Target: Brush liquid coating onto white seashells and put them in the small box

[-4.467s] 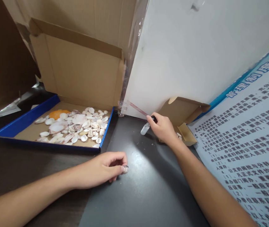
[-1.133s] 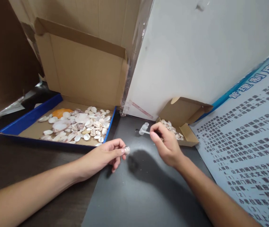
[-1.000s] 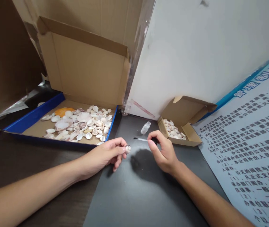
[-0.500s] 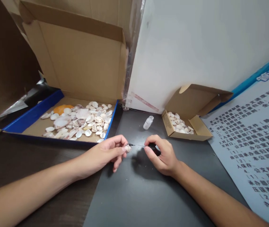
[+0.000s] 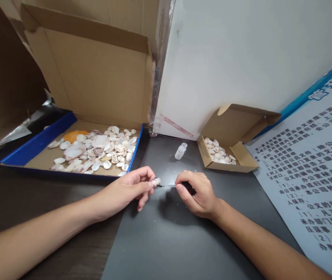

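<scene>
Between thumb and fingers, my left hand (image 5: 138, 186) pinches a small dark-and-white patterned shell (image 5: 156, 182). My right hand (image 5: 195, 192) is closed around a thin brush-like tool (image 5: 169, 186) with a black cap or handle partly hidden in the palm. The tool's clear stem points left, and its dark tip lies at the lower edge of the shell. Behind my right hand, a small clear open bottle (image 5: 180, 151) stands on the grey mat (image 5: 154, 241).
At the left lies an open blue-edged cardboard box (image 5: 134, 149) with many shells and an orange one. A smaller open box (image 5: 228, 167) of pale shells sits at the right. Beside it is a printed sheet (image 5: 308, 163). A white panel (image 5: 227, 58) rises behind.
The tool's dark tip has moved from the shell's upper edge to its lower edge. The whole scene has shifted slightly left in view.
</scene>
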Tool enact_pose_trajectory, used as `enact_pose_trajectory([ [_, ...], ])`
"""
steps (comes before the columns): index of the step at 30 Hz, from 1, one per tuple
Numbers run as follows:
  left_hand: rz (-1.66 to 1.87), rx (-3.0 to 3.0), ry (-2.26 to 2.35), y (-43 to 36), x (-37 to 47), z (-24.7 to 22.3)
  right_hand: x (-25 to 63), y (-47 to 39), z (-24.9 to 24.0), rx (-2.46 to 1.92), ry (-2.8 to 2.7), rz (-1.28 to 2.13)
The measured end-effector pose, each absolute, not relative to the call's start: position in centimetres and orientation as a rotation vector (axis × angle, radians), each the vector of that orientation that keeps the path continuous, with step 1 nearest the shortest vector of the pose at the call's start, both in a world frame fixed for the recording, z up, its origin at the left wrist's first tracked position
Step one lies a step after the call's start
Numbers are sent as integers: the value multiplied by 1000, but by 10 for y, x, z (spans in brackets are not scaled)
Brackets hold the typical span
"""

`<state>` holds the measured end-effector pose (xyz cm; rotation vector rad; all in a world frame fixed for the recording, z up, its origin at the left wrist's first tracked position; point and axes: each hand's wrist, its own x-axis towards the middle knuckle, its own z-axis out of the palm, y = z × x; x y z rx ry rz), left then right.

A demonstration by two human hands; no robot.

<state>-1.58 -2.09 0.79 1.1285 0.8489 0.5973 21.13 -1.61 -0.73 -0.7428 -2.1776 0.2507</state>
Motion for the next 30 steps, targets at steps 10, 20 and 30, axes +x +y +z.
enact_pose_trajectory([
  [10, 570, 1182, 828, -20, -18, 3, 209, -19, -6, -746, -2109, 154],
  [20, 591, 1165, 817, -21, -17, 3, 203, -22, -4, -725, -2121, 50],
  [30, 597, 1121, 803, -19, -16, 3, 204, -23, -5, -679, -2147, 82],
])
